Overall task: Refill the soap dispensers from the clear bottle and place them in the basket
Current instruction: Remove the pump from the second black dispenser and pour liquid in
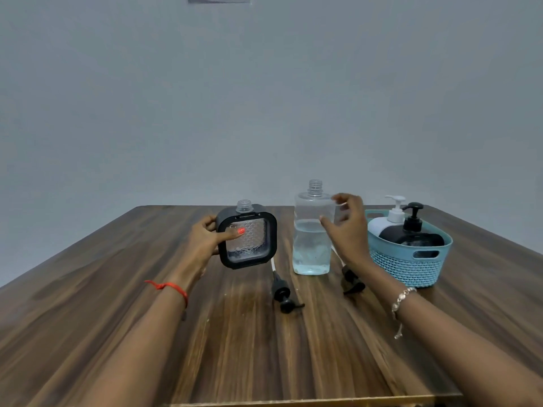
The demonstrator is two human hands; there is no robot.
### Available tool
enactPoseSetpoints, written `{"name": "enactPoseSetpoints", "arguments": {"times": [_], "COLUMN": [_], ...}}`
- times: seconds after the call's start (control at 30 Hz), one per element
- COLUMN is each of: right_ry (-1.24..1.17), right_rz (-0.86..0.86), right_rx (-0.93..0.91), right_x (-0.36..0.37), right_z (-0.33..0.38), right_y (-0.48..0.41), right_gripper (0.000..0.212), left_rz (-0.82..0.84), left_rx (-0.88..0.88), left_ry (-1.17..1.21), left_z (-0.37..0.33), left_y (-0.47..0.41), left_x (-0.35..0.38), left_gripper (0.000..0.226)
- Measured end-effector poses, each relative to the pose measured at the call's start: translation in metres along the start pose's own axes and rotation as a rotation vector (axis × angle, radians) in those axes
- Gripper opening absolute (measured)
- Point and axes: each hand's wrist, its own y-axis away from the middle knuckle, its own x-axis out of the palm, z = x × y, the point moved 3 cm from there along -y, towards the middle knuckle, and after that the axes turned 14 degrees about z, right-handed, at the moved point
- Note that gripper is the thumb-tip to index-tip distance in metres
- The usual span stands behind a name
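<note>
Dispenser (pixel 253 248) near-upright in left hand (pixel 205 239), neck up.

Left hand (pixel 205 239) gripping square dispenser (pixel 252 245), right hand (pixel 348 230) beside clear bottle (pixel 310 251)

Pump head (pixel 353 282) partly behind right forearm (pixel 390 292)

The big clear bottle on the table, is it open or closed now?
Open: the clear bottle stands upright with a bare threaded neck, no cap or pump on it.
</note>
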Motion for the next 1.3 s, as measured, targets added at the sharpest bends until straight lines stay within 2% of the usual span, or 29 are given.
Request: {"name": "enactPoseSetpoints", "arguments": {"times": [0.1, 0.17, 0.23, 0.33, 0.4, 0.6, 0.73, 0.83, 1.0, 1.3], "right_ry": [-0.127, -0.265, -0.413, -0.439, -0.401, -0.183, -0.047, 0.04, 0.255, 0.586], "right_rz": [0.102, 0.238, 0.355, 0.467, 0.446, 0.233, 0.206, 0.206, 0.227, 0.286], "right_rx": [0.164, 0.305, 0.396, 0.395, 0.353, 0.325, 0.22, 0.132, 0.016, -0.111], "right_x": [-0.001, 0.005, 0.014, 0.024, 0.03, 0.029, 0.024, 0.012, -0.007, -0.021], "right_z": [-0.019, -0.035, -0.048, -0.057, -0.055, -0.048, -0.027, -0.008, 0.018, 0.027], "right_y": [-0.019, -0.027, -0.033, -0.037, -0.037, -0.032, -0.037, -0.047, -0.057, -0.062], "right_gripper": [0.076, 0.088, 0.089, 0.081, 0.074, 0.062, 0.05, 0.053, 0.076, 0.08], "left_rz": [0.01, 0.022, 0.037, 0.045, 0.034, -0.037, -0.071, -0.089, -0.108, -0.153], "left_rx": [0.009, 0.015, 0.022, 0.035, 0.044, 0.074, 0.1, 0.121, 0.13, 0.152], "left_ry": [-0.006, -0.033, -0.07, -0.08, -0.074, -0.082, -0.103, -0.164, -0.241, -0.366], "left_z": [-0.001, -0.002, -0.002, -0.001, -0.002, -0.003, -0.004, -0.007, -0.011, -0.023], "left_y": [-0.006, -0.01, -0.014, -0.019, -0.022, -0.029, -0.031, -0.032, -0.031, -0.026], "left_x": [0.002, 0.004, 0.006, 0.012, 0.014, 0.016, 0.018, 0.02, 0.029, 0.052], "left_gripper": [0.034, 0.034, 0.033, 0.033, 0.035, 0.039, 0.043, 0.047, 0.044, 0.042]}}
